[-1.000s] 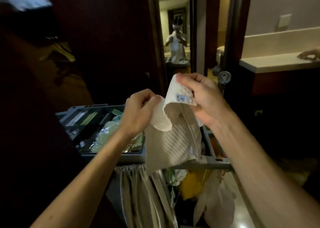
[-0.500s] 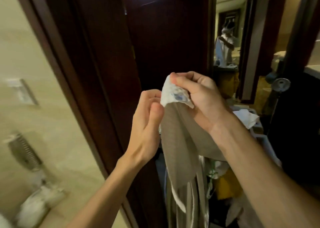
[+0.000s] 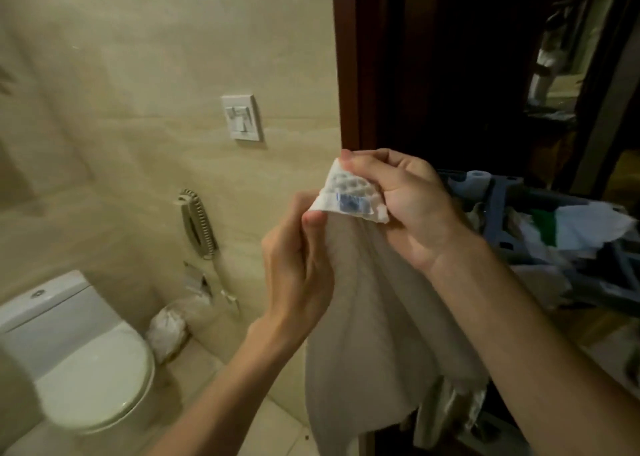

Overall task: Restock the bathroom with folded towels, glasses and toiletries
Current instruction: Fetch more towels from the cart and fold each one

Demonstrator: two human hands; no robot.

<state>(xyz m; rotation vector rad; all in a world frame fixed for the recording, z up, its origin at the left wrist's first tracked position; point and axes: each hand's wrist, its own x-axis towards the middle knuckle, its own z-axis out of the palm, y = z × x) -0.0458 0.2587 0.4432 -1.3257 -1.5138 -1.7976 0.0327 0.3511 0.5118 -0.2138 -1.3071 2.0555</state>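
Camera's swung left since half a second ago, so a white ceramic toilet (image 3: 86, 362) shows lower left. Mid-frame, left hand (image 3: 298, 258) and right hand (image 3: 405, 206) both have fingers clamped on the top corner of the pale beige cloth towel (image 3: 377, 317), which hangs down between the forearms.
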